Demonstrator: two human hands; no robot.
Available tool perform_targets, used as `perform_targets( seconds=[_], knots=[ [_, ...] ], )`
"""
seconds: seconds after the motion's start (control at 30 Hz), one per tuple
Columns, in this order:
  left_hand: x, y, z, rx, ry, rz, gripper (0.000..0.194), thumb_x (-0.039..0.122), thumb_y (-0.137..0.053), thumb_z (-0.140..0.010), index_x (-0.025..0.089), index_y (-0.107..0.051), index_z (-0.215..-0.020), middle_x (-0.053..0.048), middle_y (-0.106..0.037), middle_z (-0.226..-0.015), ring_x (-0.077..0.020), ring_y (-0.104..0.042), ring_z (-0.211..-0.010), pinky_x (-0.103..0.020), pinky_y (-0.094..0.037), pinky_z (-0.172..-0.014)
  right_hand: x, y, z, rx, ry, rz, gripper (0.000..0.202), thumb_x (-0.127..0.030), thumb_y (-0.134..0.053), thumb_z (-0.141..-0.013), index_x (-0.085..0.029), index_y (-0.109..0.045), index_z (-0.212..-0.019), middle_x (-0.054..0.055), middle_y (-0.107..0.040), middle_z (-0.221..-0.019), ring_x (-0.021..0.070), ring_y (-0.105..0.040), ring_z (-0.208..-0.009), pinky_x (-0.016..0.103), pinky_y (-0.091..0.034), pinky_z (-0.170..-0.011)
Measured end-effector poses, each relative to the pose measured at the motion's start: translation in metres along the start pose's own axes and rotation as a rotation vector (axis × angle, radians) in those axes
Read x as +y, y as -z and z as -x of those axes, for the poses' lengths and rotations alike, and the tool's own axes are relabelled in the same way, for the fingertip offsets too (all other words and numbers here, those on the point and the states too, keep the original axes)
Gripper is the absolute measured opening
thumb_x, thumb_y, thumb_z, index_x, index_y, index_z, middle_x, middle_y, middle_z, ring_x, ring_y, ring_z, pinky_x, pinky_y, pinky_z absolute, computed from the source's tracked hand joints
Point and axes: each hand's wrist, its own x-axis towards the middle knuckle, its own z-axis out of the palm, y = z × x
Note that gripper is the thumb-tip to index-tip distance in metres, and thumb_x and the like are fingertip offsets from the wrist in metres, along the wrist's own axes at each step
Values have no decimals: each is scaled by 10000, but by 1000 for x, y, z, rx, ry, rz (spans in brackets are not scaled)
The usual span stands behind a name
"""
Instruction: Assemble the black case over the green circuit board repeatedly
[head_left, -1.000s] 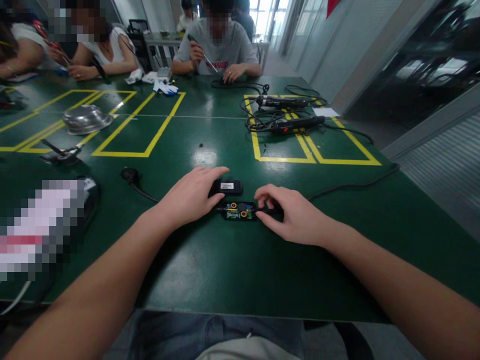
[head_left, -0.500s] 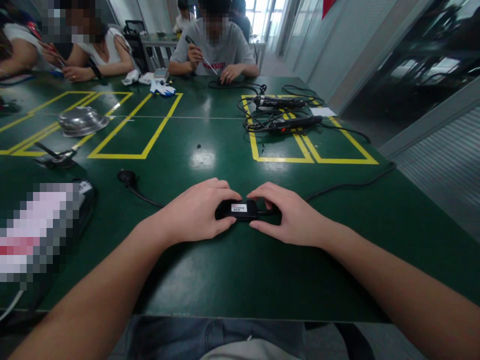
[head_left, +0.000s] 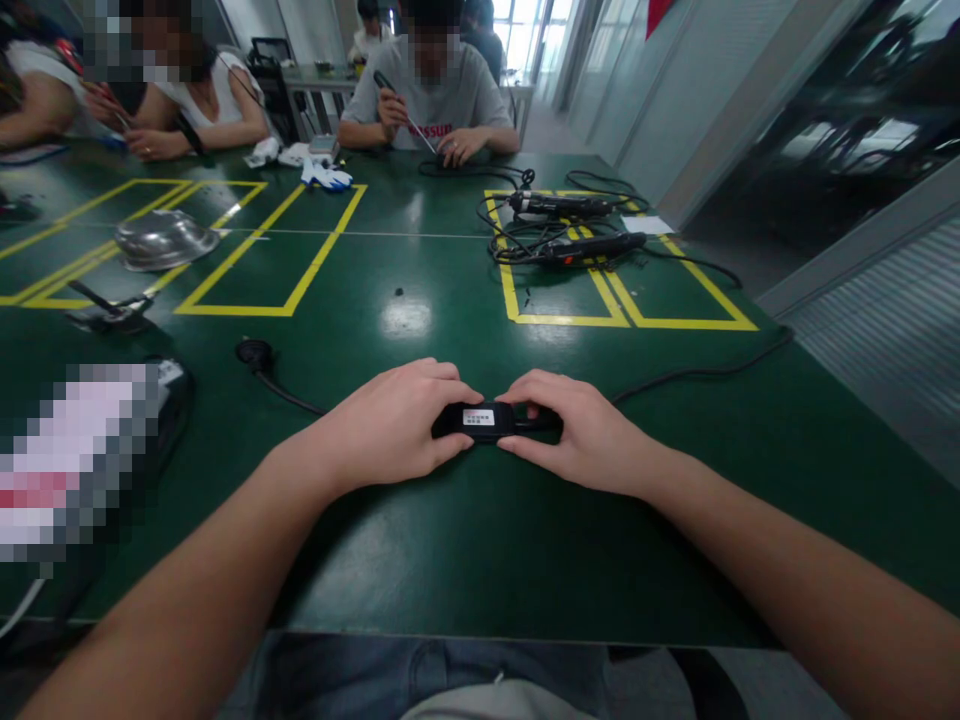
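Observation:
A small black inline cable box point(head_left: 491, 428) with a white printed label lies flat on the green table point(head_left: 420, 560) in front of me. My left hand point(head_left: 405, 420) grips its left end between thumb and fingertips. At the right end, the thumb and fingers of my right hand point(head_left: 570, 430) pinch the long edges of the same box. A black cable point(head_left: 675, 374) runs out to the right from under my right hand. Left of my left hand, a black power plug point(head_left: 255, 354) rests on the table at the end of a short cord.
Two black electric screwdrivers point(head_left: 592, 245) with tangled cords lie inside yellow tape marks at back right. A metal bowl point(head_left: 165, 241), a small metal-and-black part point(head_left: 112, 312) and a blurred-out box point(head_left: 75, 450) are on the left. Across the table a person point(head_left: 435, 100) holds a screwdriver.
My right thumb and fingers have closed in slightly onto the right end of the black box. My left hand and the box have hardly moved.

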Motion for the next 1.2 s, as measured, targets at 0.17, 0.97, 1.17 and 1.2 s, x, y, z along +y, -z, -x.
perform_targets(
  seconds=[0.17, 0.97, 1.17, 1.2],
  knots=[
    [2, 0, 0, -1, 3, -11, 307, 284, -781, -982, 199, -780, -1277, -80, -764, -1126, -265, -715, -1032, -395, -557, -903, -2, 1, -1, 3, 1, 29, 266, -252, -856, -931, -204, -728, -1159, 75, -780, -1073, 233, -716, -896, 385, -562, -817],
    [-12, 6, 1, 79, 141, 42, 130, 305, -660, -981, 210, -689, -898, -63, -700, -985, -240, -668, -895, -379, -515, -819, -2, 5, -2, -27, -12, 12, 36, -218, -649, -1010, -222, -644, -976, 32, -699, -878, 187, -624, -751, 314, -483, -693],
    [-1, 5, 6, -137, 179, 95, 81, 235, -585, -1039, 233, -599, -959, 0, -698, -838, -184, -612, -676, -317, -385, -628, -3, 4, -1, -21, -58, 14, 32, -225, -697, -997, -226, -673, -976, 24, -716, -862, 176, -620, -713, 301, -482, -671],
    [-1, 5, 5, -142, 185, 101, 87, 241, -582, -1044, 235, -598, -959, 3, -698, -824, -184, -614, -664, -316, -382, -624, -3, 4, -1, -13, -65, 6, 43, -231, -708, -992, -227, -678, -962, 22, -716, -850, 176, -617, -706, 302, -481, -665]
  ],
)
